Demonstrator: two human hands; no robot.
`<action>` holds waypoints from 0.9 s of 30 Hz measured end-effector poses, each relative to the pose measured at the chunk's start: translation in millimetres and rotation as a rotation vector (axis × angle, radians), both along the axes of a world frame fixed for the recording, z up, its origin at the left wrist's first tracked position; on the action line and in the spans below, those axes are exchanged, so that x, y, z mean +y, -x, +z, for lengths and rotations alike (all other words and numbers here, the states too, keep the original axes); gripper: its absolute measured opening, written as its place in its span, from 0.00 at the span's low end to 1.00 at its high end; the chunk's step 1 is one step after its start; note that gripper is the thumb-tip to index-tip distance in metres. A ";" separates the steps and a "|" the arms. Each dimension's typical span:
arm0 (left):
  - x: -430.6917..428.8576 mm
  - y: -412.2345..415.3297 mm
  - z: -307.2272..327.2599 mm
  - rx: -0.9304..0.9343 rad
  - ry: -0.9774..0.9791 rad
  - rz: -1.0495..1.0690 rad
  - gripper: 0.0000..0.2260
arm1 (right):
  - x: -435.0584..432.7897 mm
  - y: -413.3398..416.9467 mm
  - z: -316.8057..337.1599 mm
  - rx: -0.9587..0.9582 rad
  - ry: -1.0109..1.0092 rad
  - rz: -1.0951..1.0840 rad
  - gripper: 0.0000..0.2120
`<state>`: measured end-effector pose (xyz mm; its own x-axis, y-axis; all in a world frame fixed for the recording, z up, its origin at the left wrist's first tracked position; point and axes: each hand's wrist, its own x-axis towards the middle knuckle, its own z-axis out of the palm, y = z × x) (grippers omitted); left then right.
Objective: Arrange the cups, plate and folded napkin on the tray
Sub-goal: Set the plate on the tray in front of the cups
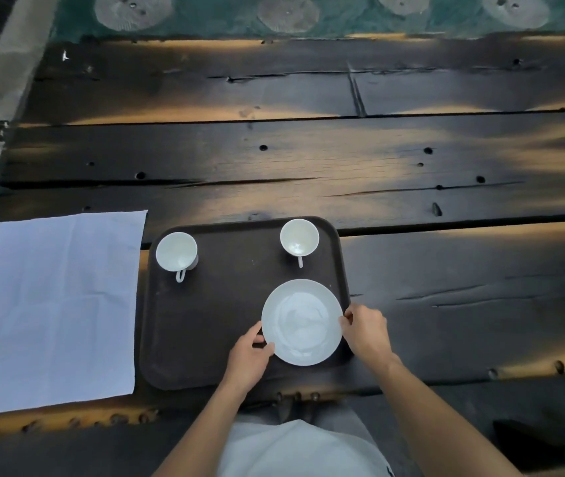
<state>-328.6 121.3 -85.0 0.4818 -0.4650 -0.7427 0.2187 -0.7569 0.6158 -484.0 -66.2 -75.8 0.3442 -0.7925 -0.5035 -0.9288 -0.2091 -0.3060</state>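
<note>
White, glossy round plate (301, 321) on the dark tray (212, 321); left hand (248, 356) and right hand (367, 333) fingers (345, 321) pinch its opposite edges.

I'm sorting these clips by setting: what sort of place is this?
Likely a home or café dining area, though I cannot tell which: a rough dark plank table, a patterned green rug beyond it, and a tray with a white plate.
</note>
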 end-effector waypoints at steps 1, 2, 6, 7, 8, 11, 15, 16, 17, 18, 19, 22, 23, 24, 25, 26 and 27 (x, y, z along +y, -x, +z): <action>1.1 3.7 1.7 -0.008 0.000 0.008 0.24 | -0.1 3.0 0.1 0.003 0.002 0.014 0.08; 1.9 7.3 3.0 -0.018 0.001 0.017 0.24 | -0.4 5.8 -0.2 0.006 0.001 0.029 0.09; 3.3 21.5 3.2 -0.077 -0.029 0.013 0.19 | -3.0 17.0 -2.9 0.003 -0.018 0.110 0.09; 3.1 24.7 4.1 -0.092 -0.039 0.001 0.18 | -4.3 19.9 -4.6 -0.005 -0.021 0.135 0.09; 3.0 26.8 5.1 -0.104 -0.050 -0.012 0.16 | -5.1 22.2 -6.1 -0.015 -0.025 0.155 0.08; 5.5 34.8 8.6 -0.165 -0.072 -0.045 0.07 | -2.3 30.0 -7.7 -0.032 -0.051 0.184 0.07; 10.8 40.1 8.0 -0.238 -0.105 -0.071 0.14 | 2.3 37.6 -12.1 -0.055 -0.075 0.229 0.07; 12.6 41.4 8.3 -0.253 -0.112 -0.076 0.15 | 3.3 39.6 -12.5 -0.067 -0.074 0.231 0.07; 14.9 42.4 8.7 -0.262 -0.116 -0.074 0.17 | 4.1 41.5 -13.0 -0.082 -0.069 0.231 0.06; 17.7 42.7 9.3 -0.271 -0.115 -0.067 0.17 | 5.1 43.1 -13.7 -0.099 -0.058 0.236 0.06; 21.9 43.0 10.2 -0.286 -0.110 -0.057 0.18 | 7.0 44.0 -14.1 -0.114 -0.046 0.248 0.06; 36.9 40.2 12.6 -0.349 -0.075 -0.017 0.16 | 14.8 40.1 -13.6 -0.148 0.010 0.292 0.08; 41.5 37.9 13.4 -0.371 -0.064 -0.009 0.15 | 17.3 36.8 -13.4 -0.161 0.040 0.310 0.09; 47.6 34.5 14.0 -0.390 -0.057 0.000 0.14 | 21.4 32.0 -12.9 -0.175 0.066 0.330 0.11; 54.5 30.6 14.5 -0.403 -0.053 0.011 0.14 | 26.3 26.6 -12.1 -0.192 0.083 0.345 0.12; 62.2 26.2 14.6 -0.410 -0.049 0.022 0.13 | 32.3 20.5 -11.0 -0.208 0.092 0.360 0.13; 70.6 21.6 14.8 -0.416 -0.045 0.030 0.13 | 38.6 14.3 -10.0 -0.221 0.096 0.372 0.13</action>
<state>-350.2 191.9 -70.2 0.7577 -0.4175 -0.5015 -0.0189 -0.7823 0.6227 -498.2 -27.5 -85.8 0.7062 -0.6334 -0.3163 -0.6993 -0.5541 -0.4516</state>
